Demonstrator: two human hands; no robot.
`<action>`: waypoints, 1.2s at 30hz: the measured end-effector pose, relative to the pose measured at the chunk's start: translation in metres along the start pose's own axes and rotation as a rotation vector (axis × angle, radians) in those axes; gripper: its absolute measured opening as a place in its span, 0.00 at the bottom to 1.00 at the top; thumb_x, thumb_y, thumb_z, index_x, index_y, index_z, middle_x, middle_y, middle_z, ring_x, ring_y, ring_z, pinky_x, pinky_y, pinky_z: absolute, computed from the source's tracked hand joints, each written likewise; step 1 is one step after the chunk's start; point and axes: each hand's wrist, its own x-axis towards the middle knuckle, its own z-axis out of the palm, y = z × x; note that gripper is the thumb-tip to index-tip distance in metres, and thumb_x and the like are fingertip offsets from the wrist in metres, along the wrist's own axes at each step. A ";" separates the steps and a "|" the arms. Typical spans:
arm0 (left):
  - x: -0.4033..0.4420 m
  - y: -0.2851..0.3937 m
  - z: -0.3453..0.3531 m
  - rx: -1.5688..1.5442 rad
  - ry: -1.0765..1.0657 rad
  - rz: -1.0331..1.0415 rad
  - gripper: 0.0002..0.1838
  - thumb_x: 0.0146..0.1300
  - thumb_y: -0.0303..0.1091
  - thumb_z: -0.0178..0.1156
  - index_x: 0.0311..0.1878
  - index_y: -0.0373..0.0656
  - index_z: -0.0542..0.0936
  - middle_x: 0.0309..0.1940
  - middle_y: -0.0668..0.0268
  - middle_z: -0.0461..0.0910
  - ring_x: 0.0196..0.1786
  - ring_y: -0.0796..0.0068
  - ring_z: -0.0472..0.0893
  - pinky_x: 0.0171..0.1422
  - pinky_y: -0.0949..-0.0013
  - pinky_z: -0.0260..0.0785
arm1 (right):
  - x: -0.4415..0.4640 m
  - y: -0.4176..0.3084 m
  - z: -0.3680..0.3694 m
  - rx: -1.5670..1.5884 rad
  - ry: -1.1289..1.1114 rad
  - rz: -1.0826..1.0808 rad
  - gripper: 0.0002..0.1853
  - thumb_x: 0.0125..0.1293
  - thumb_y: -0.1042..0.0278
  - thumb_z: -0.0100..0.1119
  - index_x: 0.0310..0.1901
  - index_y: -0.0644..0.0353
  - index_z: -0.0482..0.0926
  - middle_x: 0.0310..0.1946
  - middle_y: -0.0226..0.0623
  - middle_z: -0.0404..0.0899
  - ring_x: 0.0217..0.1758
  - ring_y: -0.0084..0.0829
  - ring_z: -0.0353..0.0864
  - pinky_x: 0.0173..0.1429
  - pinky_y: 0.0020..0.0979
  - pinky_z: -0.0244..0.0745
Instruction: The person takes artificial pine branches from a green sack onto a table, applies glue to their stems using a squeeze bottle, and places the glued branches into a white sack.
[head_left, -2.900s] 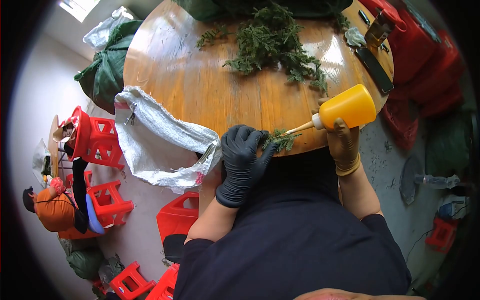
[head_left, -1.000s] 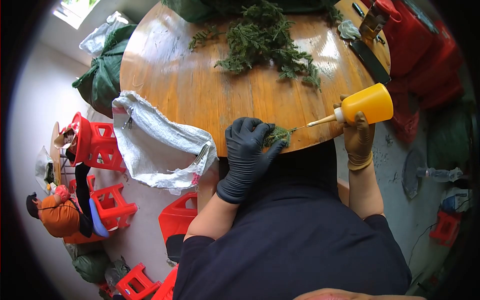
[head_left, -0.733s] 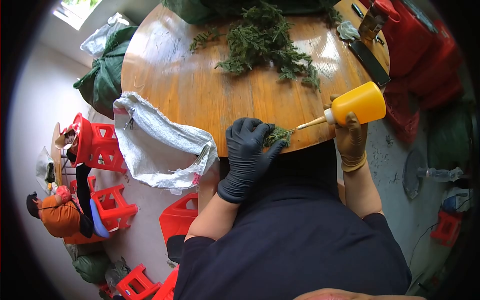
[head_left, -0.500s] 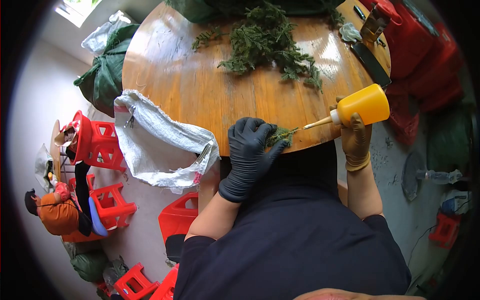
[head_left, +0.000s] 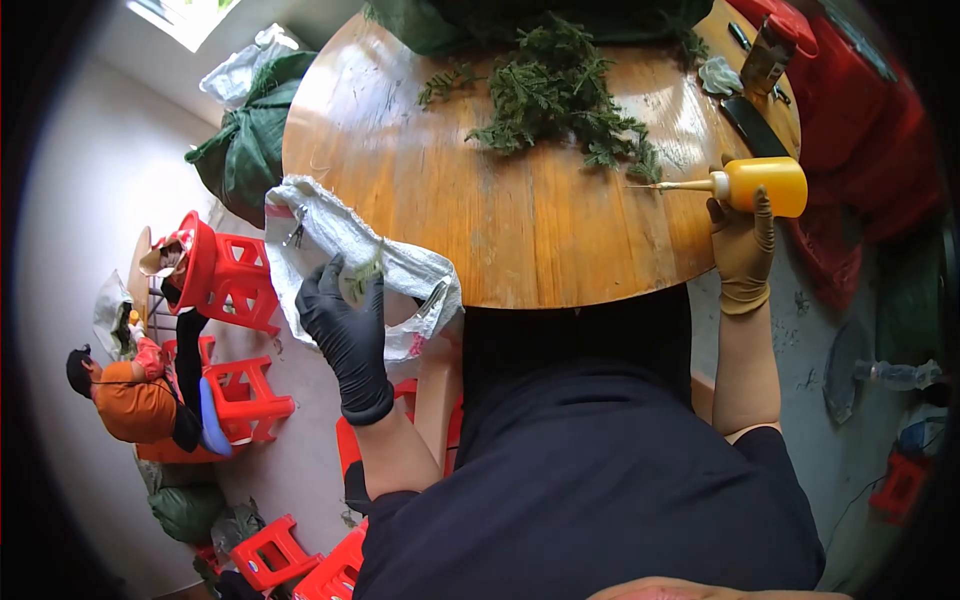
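My left hand (head_left: 345, 335), in a black glove, is over the mouth of a white woven sack (head_left: 290, 270) that hangs at the table's left front edge. Its thumb and fingers are spread apart. Just beyond the fingertips is a small green sprig (head_left: 366, 278), blurred and apparently loose from them. On the right, my right hand (head_left: 745, 245) in a tan glove grips a yellow squeeze bottle (head_left: 768, 187). The bottle lies sideways, its long thin nozzle pointing left above the table. Past the nozzle lies a pile of green artificial-looking fir sprigs (head_left: 555, 95).
The round wooden table (head_left: 420, 200) fills the middle. A dark green bundle (head_left: 450, 22) sits at its far side. A black phone-like slab (head_left: 752, 125) and crumpled tissue (head_left: 720, 75) lie right. Red stools (head_left: 245, 400) and a seated person (head_left: 135, 405) are left.
My left hand has gone left from the table edge to over the sack, and its fingers have parted from the sprig. My right hand has lifted the bottle away, up and to the right.
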 end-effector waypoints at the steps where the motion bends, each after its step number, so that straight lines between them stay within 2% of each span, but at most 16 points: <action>1: -0.001 0.002 0.002 0.078 0.035 -0.011 0.28 0.53 0.39 0.75 0.56 0.40 0.80 0.54 0.53 0.76 0.60 0.53 0.73 0.65 0.52 0.65 | 0.000 0.001 -0.002 0.036 0.011 0.001 0.29 0.68 0.57 0.67 0.65 0.58 0.68 0.60 0.48 0.76 0.60 0.38 0.82 0.52 0.31 0.87; 2: 0.000 0.004 0.004 0.154 0.072 -0.023 0.29 0.53 0.40 0.75 0.58 0.40 0.79 0.57 0.53 0.75 0.64 0.52 0.71 0.68 0.50 0.62 | 0.000 0.001 -0.003 0.070 0.022 0.000 0.29 0.68 0.57 0.66 0.65 0.58 0.68 0.61 0.49 0.75 0.60 0.39 0.82 0.53 0.31 0.87; 4: 0.001 0.034 0.011 -0.049 0.134 0.105 0.27 0.55 0.35 0.74 0.57 0.38 0.80 0.55 0.53 0.79 0.62 0.53 0.75 0.69 0.56 0.65 | 0.001 0.003 -0.008 0.134 0.031 -0.008 0.29 0.69 0.56 0.65 0.66 0.59 0.67 0.61 0.49 0.75 0.60 0.39 0.81 0.54 0.33 0.87; 6: 0.007 0.096 0.014 -0.416 -0.056 0.246 0.24 0.58 0.30 0.70 0.59 0.41 0.79 0.51 0.55 0.81 0.58 0.54 0.78 0.67 0.56 0.67 | 0.002 0.003 -0.014 0.186 0.031 -0.013 0.29 0.70 0.56 0.64 0.66 0.60 0.66 0.61 0.49 0.75 0.61 0.39 0.81 0.56 0.34 0.86; 8: 0.012 0.162 0.018 -0.589 -0.272 0.504 0.26 0.59 0.27 0.67 0.63 0.44 0.77 0.51 0.55 0.79 0.55 0.52 0.77 0.61 0.55 0.68 | 0.005 0.002 -0.020 0.342 -0.001 0.033 0.28 0.72 0.55 0.61 0.65 0.62 0.67 0.61 0.48 0.75 0.62 0.40 0.79 0.57 0.36 0.86; 10: 0.010 0.213 0.047 -0.460 -0.254 0.747 0.31 0.56 0.27 0.64 0.67 0.49 0.75 0.53 0.57 0.77 0.55 0.55 0.76 0.59 0.57 0.68 | 0.006 0.002 -0.024 0.369 0.007 0.041 0.27 0.72 0.55 0.61 0.64 0.63 0.67 0.61 0.48 0.75 0.63 0.40 0.79 0.58 0.36 0.85; 14: 0.032 0.273 0.087 -0.274 -0.103 0.988 0.22 0.58 0.29 0.58 0.58 0.48 0.79 0.56 0.55 0.77 0.60 0.56 0.75 0.62 0.56 0.66 | 0.006 0.001 -0.027 0.431 0.014 0.062 0.26 0.72 0.53 0.60 0.63 0.63 0.69 0.61 0.48 0.75 0.63 0.40 0.79 0.58 0.36 0.85; 15: 0.036 0.276 0.100 -0.317 -0.079 1.018 0.14 0.58 0.31 0.58 0.48 0.47 0.82 0.52 0.55 0.79 0.60 0.56 0.76 0.64 0.55 0.64 | 0.006 0.001 -0.027 0.444 0.009 0.068 0.27 0.72 0.53 0.60 0.63 0.63 0.69 0.61 0.48 0.75 0.62 0.40 0.79 0.58 0.37 0.85; 16: 0.039 0.277 0.096 -0.315 -0.073 1.016 0.14 0.58 0.31 0.58 0.48 0.47 0.82 0.52 0.55 0.79 0.60 0.56 0.76 0.64 0.55 0.64 | 0.006 0.000 -0.026 0.445 0.003 0.067 0.27 0.72 0.53 0.60 0.63 0.63 0.69 0.61 0.48 0.75 0.62 0.40 0.79 0.58 0.37 0.85; 18: 0.040 0.273 0.088 -0.136 -0.319 1.112 0.08 0.58 0.32 0.59 0.41 0.47 0.82 0.45 0.58 0.82 0.57 0.56 0.77 0.65 0.55 0.64 | 0.005 0.000 -0.027 0.466 0.011 0.073 0.27 0.72 0.53 0.60 0.63 0.63 0.69 0.61 0.48 0.75 0.62 0.40 0.79 0.59 0.37 0.85; 22: 0.001 0.231 0.067 -0.235 -0.287 1.065 0.04 0.58 0.33 0.61 0.37 0.47 0.80 0.39 0.63 0.82 0.53 0.57 0.78 0.65 0.54 0.64 | 0.004 0.002 -0.028 0.447 0.025 0.066 0.28 0.72 0.53 0.61 0.64 0.63 0.68 0.61 0.49 0.75 0.62 0.41 0.79 0.59 0.37 0.85; 24: -0.015 0.207 0.053 -0.293 -0.373 0.864 0.08 0.57 0.35 0.65 0.40 0.47 0.82 0.40 0.63 0.80 0.52 0.57 0.78 0.63 0.53 0.64 | 0.004 0.001 -0.024 0.402 0.023 0.049 0.28 0.72 0.52 0.61 0.64 0.63 0.68 0.61 0.49 0.75 0.62 0.40 0.79 0.58 0.36 0.85; 25: -0.020 0.198 0.047 -0.292 -0.388 0.862 0.08 0.57 0.35 0.65 0.40 0.47 0.82 0.40 0.63 0.80 0.52 0.57 0.78 0.63 0.53 0.64 | 0.003 0.000 -0.023 0.368 0.020 0.046 0.30 0.71 0.52 0.61 0.65 0.63 0.66 0.62 0.51 0.74 0.62 0.41 0.79 0.59 0.36 0.85; 30: -0.028 0.162 0.029 -0.634 -0.183 0.477 0.24 0.52 0.37 0.74 0.54 0.47 0.81 0.52 0.61 0.77 0.54 0.56 0.76 0.62 0.55 0.64 | 0.002 0.000 -0.018 0.310 -0.001 0.039 0.31 0.71 0.54 0.62 0.66 0.64 0.64 0.62 0.53 0.73 0.62 0.43 0.79 0.60 0.38 0.86; 31: -0.026 0.157 0.030 -0.729 -0.162 0.417 0.20 0.54 0.31 0.72 0.52 0.45 0.82 0.51 0.61 0.79 0.54 0.57 0.76 0.61 0.56 0.66 | 0.001 0.000 -0.016 0.297 0.007 0.035 0.32 0.71 0.54 0.63 0.67 0.64 0.63 0.62 0.53 0.72 0.62 0.43 0.79 0.60 0.38 0.86; 36: -0.016 0.140 0.047 -0.975 -0.225 0.235 0.11 0.56 0.24 0.69 0.44 0.43 0.85 0.43 0.61 0.81 0.51 0.59 0.78 0.58 0.59 0.68 | -0.003 0.000 -0.010 0.185 0.009 0.037 0.31 0.70 0.55 0.64 0.66 0.63 0.65 0.61 0.53 0.74 0.59 0.43 0.81 0.58 0.39 0.87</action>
